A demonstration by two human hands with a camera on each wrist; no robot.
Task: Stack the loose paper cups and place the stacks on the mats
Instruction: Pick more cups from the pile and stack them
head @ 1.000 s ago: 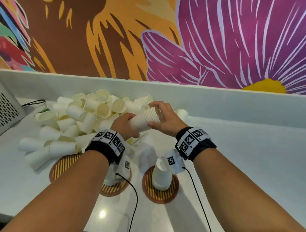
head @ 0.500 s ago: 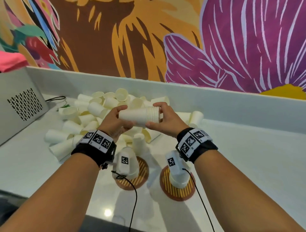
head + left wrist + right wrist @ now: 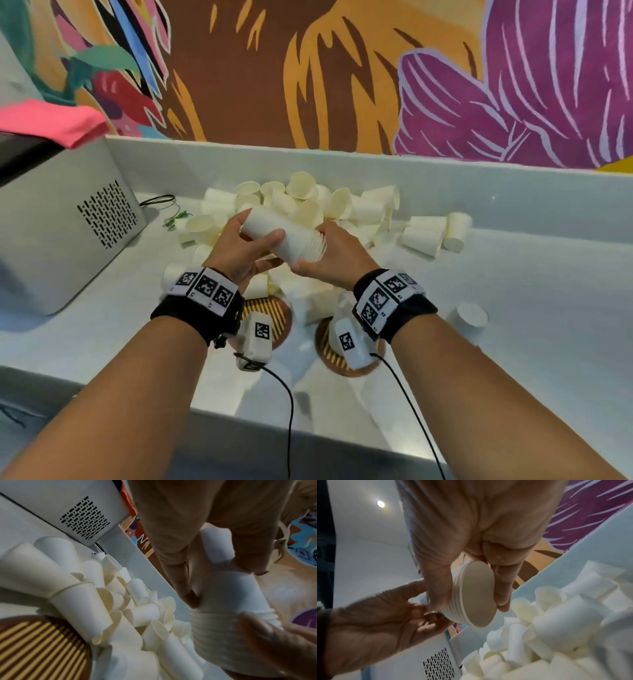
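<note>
Seen from the head camera, a nested stack of paper cups (image 3: 286, 236) lies almost level in the air between both hands, its long axis running from the left hand (image 3: 239, 251), which wraps the closed base end, down a little to the right hand (image 3: 337, 258), whose fingers curl round the rimmed open end. Two round striped mats sit below and nearer the body than the grip: the left mat (image 3: 281, 313) under the left wrist, the right mat (image 3: 330, 358) under the right wrist, partly hidden by the wrist cameras. The pile of loose cups (image 3: 308, 202) lies beyond the grip, by the back wall. In the left wrist view, thumb and fingers pinch the narrow end of the stack (image 3: 223, 601), with the ribbed rims further along by the other hand. In the right wrist view, fingers clasp the rims round the open mouth (image 3: 476, 595). Judged from this, the stack must swing upright before going down onto either mat; each is about equally near.
</note>
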